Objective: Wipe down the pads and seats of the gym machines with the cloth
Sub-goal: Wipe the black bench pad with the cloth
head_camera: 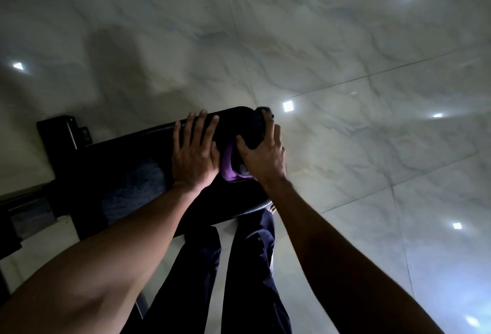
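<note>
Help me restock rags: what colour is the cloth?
The cloth is purple, seen in the head view.

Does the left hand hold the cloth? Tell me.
No, the left hand lies flat on the black pad; the right hand grips the cloth.

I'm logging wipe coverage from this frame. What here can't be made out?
Head view only.
Cloth: mostly covered by the right hand; only a purple fold shows.
Pad: too dark to tell wiped from unwiped; the left hand covers part.
Machine frame: dark, cut off by the left edge.
</note>
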{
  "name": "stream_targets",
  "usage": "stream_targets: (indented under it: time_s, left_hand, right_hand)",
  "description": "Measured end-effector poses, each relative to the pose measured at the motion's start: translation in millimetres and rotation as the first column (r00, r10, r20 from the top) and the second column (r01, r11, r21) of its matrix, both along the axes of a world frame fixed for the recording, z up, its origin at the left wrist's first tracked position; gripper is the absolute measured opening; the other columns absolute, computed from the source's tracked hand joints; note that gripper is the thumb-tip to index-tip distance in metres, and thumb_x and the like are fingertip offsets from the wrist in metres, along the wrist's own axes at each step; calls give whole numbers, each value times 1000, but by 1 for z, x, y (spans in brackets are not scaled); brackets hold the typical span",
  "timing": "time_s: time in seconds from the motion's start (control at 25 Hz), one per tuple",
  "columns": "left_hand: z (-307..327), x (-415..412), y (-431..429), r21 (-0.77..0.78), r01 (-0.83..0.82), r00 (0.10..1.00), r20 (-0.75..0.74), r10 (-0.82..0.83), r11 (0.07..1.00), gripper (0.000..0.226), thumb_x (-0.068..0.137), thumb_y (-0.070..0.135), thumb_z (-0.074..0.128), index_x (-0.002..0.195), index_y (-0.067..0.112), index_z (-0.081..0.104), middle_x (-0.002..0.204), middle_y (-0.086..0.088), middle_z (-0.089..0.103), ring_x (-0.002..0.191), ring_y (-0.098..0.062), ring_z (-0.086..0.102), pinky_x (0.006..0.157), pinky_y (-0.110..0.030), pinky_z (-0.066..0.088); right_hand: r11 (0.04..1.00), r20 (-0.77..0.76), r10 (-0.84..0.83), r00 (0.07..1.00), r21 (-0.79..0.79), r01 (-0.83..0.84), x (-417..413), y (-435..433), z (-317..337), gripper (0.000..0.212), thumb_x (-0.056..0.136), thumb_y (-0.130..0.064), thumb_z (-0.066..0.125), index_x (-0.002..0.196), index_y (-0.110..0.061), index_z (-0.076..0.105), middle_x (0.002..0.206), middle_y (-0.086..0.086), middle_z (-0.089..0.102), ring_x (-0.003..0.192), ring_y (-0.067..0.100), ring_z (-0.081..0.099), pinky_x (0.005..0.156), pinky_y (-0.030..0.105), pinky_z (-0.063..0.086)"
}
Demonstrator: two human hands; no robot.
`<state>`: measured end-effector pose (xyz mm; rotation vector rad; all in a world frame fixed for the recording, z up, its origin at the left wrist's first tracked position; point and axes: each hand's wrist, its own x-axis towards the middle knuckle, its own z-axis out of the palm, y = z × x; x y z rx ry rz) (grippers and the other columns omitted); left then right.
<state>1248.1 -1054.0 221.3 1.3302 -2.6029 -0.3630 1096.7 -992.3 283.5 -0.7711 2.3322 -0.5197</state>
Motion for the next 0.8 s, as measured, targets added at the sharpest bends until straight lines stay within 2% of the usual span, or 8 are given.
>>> stream_targets:
  time_s: [0.2, 0.36, 0.48, 0.6, 0.68, 0.8]
  left_hand:
    - [5, -1, 0, -24, 6, 1000, 24, -5, 1000, 54, 100, 22, 42, 154, 16, 38, 158, -12, 37, 147, -33, 32, 121, -54, 20]
    - [7, -1, 0, 32, 27, 997, 68, -29, 999, 54, 101, 24, 38, 155, 16, 35, 160, -13, 34, 148, -33, 29, 122, -54, 16]
    - [24, 0, -5, 118, 49, 989, 132, -64, 992, 57, 99, 27, 41, 155, 17, 35, 159, -13, 35, 147, -34, 30, 121, -55, 18]
    - [66, 1, -7, 253, 46, 965, 238, -108, 966, 61, 94, 26, 53, 153, 17, 38, 156, -13, 40, 145, -32, 32, 121, -56, 13]
    - [100, 1, -6, 280, 42, 947, 294, -127, 959, 59, 92, 25, 56, 149, 15, 43, 151, -12, 46, 142, -32, 36, 120, -56, 11]
    - [160, -11, -7, 264, 32, 934, 337, -123, 964, 51, 89, 24, 57, 139, 14, 51, 137, -12, 55, 132, -34, 44, 116, -59, 18]
  right_hand:
    - [986, -19, -161, 987, 30, 162, 23, 62, -4, 83, 86, -56, 68, 154, -32, 26, 147, 4, 45, 117, 41, 61, 90, 50, 55]
    - [977, 12, -192, 981, 101, 190, 28, 83, 0, 83, 88, -59, 66, 155, -34, 24, 150, 4, 43, 117, 44, 61, 92, 51, 55]
    - [982, 83, -146, 986, 137, 134, 18, 81, 11, 83, 87, -56, 67, 155, -35, 24, 151, 5, 41, 124, 41, 56, 96, 50, 53]
    - [982, 125, -32, 992, 191, 7, -1, 83, 42, 82, 83, -53, 70, 152, -40, 27, 147, 4, 45, 123, 39, 56, 97, 47, 51]
    - [974, 118, 56, 991, 212, -80, -12, 85, 73, 81, 82, -53, 71, 150, -43, 28, 143, 4, 47, 118, 41, 59, 94, 49, 52]
    - [970, 61, 134, 989, 195, -144, -33, 83, 133, 81, 83, -54, 70, 151, -41, 29, 144, 5, 44, 119, 43, 58, 95, 50, 51]
